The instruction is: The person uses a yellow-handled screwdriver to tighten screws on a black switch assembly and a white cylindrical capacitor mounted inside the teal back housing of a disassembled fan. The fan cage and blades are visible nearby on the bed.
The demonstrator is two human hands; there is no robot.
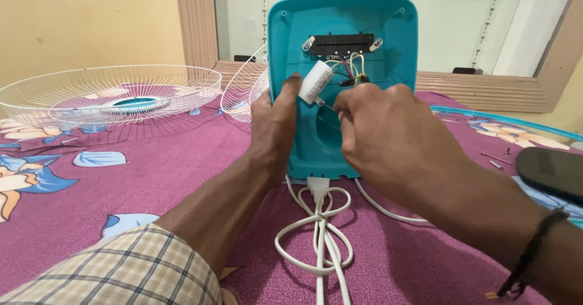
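Teal fan housing (388,38) upright on purple floral cloth (152,177), open back toward camera. Left hand (276,123) gripping housing's left edge, thumb on white cylindrical capacitor (316,81). Right hand (379,129) inside cavity, fingers pinched narrow at wires (347,68); held item unclear. White cord (320,232) looped below. White wire grille (109,95) far left. Screws (497,159) right.
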